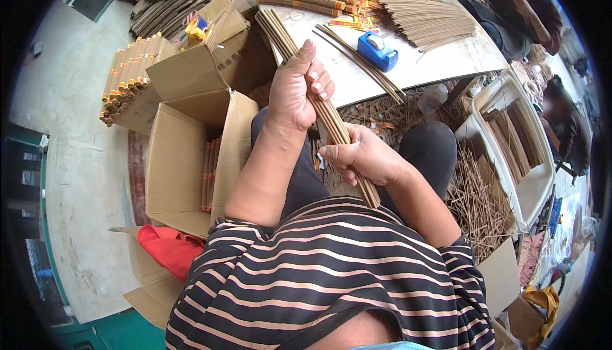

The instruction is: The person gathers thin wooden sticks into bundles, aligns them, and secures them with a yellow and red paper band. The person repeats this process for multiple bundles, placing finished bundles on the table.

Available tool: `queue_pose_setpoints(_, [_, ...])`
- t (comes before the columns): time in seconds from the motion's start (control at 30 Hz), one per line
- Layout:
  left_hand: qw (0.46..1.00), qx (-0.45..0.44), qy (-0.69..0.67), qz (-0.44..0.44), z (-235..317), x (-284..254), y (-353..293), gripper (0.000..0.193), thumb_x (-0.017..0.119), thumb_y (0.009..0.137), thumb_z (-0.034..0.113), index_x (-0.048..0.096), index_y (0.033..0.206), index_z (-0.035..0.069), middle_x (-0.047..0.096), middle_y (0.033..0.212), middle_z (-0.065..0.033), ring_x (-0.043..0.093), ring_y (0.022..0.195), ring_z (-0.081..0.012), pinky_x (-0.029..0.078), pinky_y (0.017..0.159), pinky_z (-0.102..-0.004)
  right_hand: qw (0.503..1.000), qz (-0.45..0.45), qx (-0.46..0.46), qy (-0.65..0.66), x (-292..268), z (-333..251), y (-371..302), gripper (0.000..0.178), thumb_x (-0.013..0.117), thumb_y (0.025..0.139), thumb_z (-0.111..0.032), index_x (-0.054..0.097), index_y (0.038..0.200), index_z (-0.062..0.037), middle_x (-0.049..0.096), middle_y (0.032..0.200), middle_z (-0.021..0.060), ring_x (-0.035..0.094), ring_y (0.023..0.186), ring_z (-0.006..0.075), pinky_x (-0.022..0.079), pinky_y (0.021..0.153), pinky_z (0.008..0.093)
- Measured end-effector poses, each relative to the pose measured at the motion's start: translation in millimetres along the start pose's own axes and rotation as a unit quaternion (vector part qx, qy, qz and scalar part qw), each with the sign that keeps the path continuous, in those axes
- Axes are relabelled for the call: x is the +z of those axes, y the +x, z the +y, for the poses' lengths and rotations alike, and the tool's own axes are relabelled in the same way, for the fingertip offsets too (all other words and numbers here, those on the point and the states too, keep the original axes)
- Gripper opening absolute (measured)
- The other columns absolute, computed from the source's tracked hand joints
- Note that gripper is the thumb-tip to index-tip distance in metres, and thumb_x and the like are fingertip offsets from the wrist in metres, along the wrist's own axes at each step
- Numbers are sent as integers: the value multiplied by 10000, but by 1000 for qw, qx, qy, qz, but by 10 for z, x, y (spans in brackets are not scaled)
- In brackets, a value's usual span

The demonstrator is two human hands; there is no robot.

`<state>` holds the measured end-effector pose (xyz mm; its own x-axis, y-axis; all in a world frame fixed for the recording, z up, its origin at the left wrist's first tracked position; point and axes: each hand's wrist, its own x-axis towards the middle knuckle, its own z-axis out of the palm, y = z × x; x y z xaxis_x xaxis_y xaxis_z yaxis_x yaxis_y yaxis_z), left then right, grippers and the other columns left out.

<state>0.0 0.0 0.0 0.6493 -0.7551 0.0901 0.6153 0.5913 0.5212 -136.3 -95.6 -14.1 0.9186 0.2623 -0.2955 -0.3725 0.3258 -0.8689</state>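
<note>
A slanting bundle of incense sticks [329, 118], gripped in both hands.

From my remote seat I see the left hand [298, 90] with its fingers clamped around the sticks above mid-length, and the right hand [366, 157] with thumb and fingers clamped lower down – two spaced grips that, I judge, keep the thin lengths parallel. Just beyond the right fingers, on the white table [456, 62], lie a few loose sticks [360, 63] and a blue tape dispenser [377, 51], probably kept there for easy reach. Left of the left fingers, an open cardboard box [178, 165] holds banded bundles [211, 175] – its flaps spread, presumably for access.
</note>
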Motion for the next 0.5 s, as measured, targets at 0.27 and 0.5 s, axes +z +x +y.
queue_pose_setpoints(0.27, [997,-5,-55,-49,-44,33,-134,245,544,904,267,532,759,70,443,542,12,421,438,-88,355,410,-223,982,-53,37,179,116,53,-78,243,590,834,-82,437,645,-78,439,471,0,415,340,68,356,314,205])
queue_pose_setpoints(0.5, [996,17,29,86,-15,-12,-189,263,581,879,229,486,657,125,463,506,33,432,394,-70,353,370,-211,997,64,11,-46,195,66,19,228,586,837,-82,436,666,-65,449,479,11,413,336,81,345,313,213])
